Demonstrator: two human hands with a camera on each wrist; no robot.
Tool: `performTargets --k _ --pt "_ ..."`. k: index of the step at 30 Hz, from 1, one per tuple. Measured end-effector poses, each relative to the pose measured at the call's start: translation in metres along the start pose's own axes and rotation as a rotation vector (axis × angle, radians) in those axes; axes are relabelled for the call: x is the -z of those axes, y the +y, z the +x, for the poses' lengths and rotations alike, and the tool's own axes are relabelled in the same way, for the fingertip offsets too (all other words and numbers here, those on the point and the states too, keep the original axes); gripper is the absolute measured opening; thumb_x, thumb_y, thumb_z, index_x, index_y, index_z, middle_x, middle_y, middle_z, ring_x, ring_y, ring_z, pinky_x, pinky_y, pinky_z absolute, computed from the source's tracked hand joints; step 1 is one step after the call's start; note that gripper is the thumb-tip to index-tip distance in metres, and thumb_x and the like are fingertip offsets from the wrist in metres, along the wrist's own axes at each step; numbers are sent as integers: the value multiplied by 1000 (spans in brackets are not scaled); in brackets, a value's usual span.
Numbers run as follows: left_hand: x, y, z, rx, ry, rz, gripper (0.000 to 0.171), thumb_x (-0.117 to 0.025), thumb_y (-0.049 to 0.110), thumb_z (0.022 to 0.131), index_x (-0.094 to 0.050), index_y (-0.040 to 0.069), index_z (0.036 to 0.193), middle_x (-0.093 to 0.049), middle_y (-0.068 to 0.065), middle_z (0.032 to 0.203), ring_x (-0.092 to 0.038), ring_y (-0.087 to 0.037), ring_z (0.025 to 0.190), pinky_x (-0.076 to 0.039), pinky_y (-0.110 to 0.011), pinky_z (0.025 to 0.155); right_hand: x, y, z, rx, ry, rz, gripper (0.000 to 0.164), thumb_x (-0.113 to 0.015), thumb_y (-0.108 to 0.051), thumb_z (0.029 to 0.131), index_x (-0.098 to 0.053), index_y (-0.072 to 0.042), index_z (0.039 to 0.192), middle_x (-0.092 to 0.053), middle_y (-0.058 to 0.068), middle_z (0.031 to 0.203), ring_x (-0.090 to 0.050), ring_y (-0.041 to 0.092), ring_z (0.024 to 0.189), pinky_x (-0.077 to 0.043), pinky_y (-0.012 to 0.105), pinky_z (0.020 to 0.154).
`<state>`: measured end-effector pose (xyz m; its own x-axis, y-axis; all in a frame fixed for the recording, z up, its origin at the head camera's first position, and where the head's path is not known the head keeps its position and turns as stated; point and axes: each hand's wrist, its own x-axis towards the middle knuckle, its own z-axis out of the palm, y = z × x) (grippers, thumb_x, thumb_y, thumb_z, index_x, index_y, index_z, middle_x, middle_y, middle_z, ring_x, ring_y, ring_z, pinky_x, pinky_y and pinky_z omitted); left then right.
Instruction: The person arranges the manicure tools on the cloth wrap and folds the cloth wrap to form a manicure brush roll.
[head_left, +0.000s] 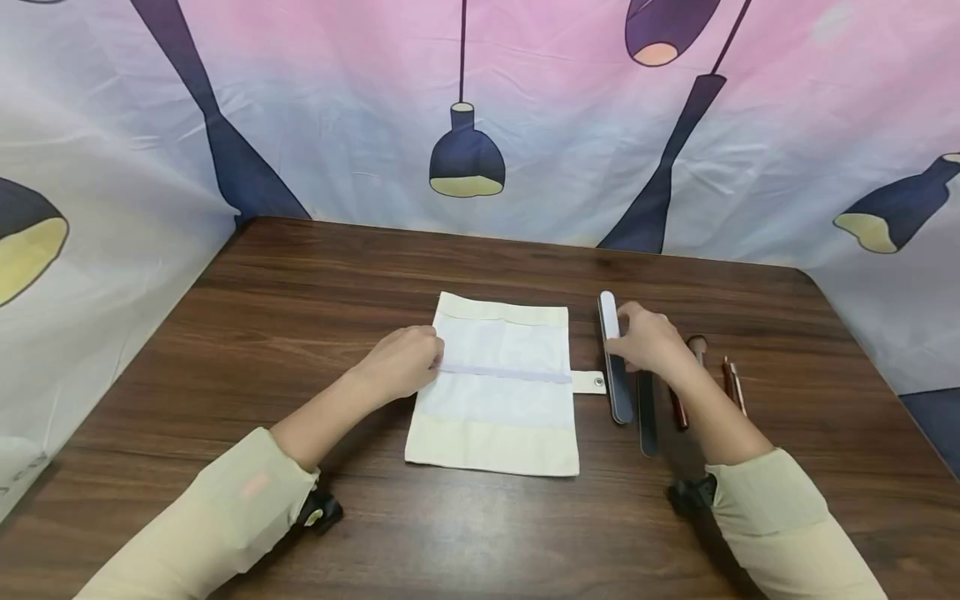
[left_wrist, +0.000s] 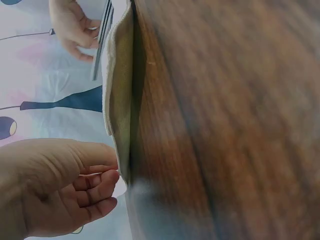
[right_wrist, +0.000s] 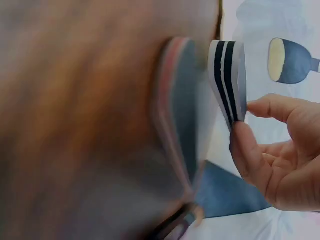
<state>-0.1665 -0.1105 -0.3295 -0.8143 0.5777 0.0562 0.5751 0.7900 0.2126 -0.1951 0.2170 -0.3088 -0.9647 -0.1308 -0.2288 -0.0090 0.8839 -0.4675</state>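
Note:
An unfolded cream-and-white cloth roll [head_left: 501,400] lies flat on the table, with a snap strap [head_left: 587,382] out to its right. My left hand [head_left: 405,358] pinches the roll's left edge between thumb and fingers, as the left wrist view also shows. Just past the strap, my right hand [head_left: 651,342] pinches a nail buffer [head_left: 618,392] by its edges. In the right wrist view this buffer [right_wrist: 227,75] has black and white layers and is raised off the table. Below and right of it lies a dark nail file [head_left: 647,417] with a pinkish edge.
Under and beyond my right forearm lie a brush [head_left: 697,346], a dark red slim tool [head_left: 679,412] and a pair of slim pen-like tools [head_left: 735,387]. A printed cloth backdrop [head_left: 360,125] rises behind the wooden table [head_left: 480,533].

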Motion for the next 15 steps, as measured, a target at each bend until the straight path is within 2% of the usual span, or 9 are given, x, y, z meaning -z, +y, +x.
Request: performTargets --k 2,8,15 --pt "0 -1 -1 3 1 -1 6 -63 -5 78 -66 0 76 -54 -4 74 -47 -15 64 -44 -31 64 4 -9 2 18 28 32 64 -59 -17 87 -28 9 136 -62 17 80 -64 21 58 -48 33 54" --pt "0 -1 0 1 9 -18 4 -64 -5 77 -65 -1 78 -55 -4 74 -47 -15 64 -44 -29 61 18 -46 7 58 115 162 62 -58 -20 89 -26 2 137 -54 22 104 -65 31 73 -51 36 62" --pt "1 1 -3 46 1 -28 4 -66 -1 78 -64 1 81 -58 -6 79 -50 -15 63 -45 -28 59 13 -96 28 62 235 362 56 -59 -15 86 -31 -1 133 -56 19 97 -65 29 69 -53 32 59"
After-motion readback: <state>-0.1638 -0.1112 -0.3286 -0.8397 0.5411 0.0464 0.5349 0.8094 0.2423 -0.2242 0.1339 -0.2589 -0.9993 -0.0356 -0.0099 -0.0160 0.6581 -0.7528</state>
